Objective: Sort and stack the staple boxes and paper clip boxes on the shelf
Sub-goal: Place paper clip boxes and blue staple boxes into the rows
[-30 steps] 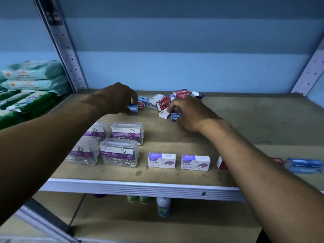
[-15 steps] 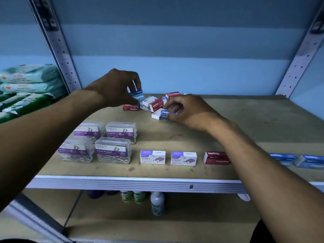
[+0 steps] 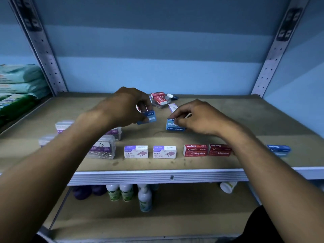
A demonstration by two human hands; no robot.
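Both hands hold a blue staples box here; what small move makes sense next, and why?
Probably carry both to the right: the left hand and right hand each grip a blue staples box, and another blue box already lies at the front row's right end.

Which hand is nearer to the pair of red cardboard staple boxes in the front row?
Right. The right hand is just behind the red boxes; the left hand is further away, behind and left.

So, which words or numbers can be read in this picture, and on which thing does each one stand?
"STAPLES": two white and purple boxes.
"10 Staples": two red boxes.
"Staples": blue box in the right hand.
"...ples": blue box in the left hand.
Blurred: clear paper clip box, far right blue box, rear pile.
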